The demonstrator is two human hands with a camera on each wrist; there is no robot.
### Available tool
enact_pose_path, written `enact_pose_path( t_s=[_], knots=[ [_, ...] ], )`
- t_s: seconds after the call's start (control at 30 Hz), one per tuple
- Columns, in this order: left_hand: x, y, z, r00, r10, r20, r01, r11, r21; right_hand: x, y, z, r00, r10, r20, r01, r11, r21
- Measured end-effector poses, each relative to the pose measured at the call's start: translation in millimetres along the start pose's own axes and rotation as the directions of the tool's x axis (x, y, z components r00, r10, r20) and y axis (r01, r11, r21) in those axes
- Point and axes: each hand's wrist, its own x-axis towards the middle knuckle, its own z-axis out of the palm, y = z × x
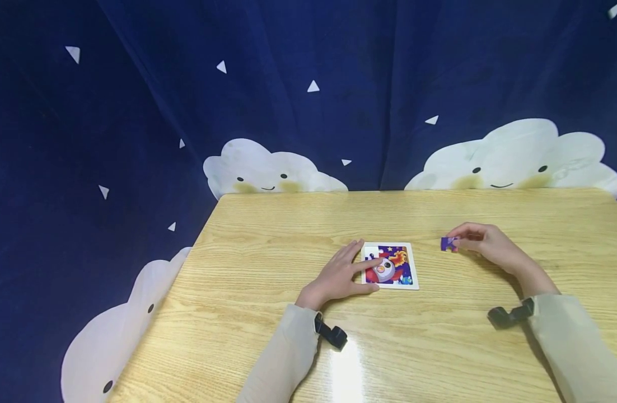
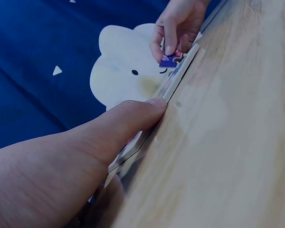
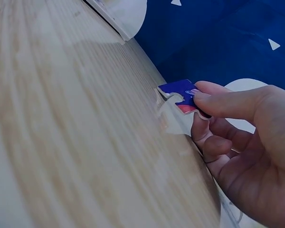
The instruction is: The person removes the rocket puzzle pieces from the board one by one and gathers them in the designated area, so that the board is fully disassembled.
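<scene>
A jigsaw puzzle (image 1: 395, 263) in a white-rimmed tray shows a rocket-like figure on purple, with a white gap at its upper left corner. My left hand (image 1: 341, 274) rests spread over the tray's left side, one finger across the picture. Its thumb (image 2: 133, 118) lies along the near rim in the left wrist view. To the right of the tray, my right hand (image 1: 490, 246) pinches a purple puzzle piece (image 3: 178, 90) between thumb and fingers. Pink-red colour shows along one edge of this piece, and it is held just over the tabletop.
The wooden table (image 1: 268, 235) reaches back to a dark blue curtain (image 1: 288, 33) printed with white clouds and triangles. Black straps with camera mounts (image 1: 333, 333) sit on both wrists, over light sleeves.
</scene>
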Motion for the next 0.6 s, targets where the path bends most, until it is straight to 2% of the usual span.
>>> enact_pose_path(
  t_s=[0.3, 0.6],
  knots=[
    [0.4, -0.7, 1.4, 1.0, 0.006, -0.006, -0.006, 1.0, 0.007, 1.1, 1.3, 4.2, 0.999, -0.036, -0.027, 0.035, 0.999, -0.027],
    [-0.3, 0.0, -0.1, 1.0, 0.001, -0.004, -0.001, 1.0, 0.003, 3.1, -0.2, 9.0, 0.991, -0.123, -0.055, 0.113, 0.982, -0.153]
  ],
)
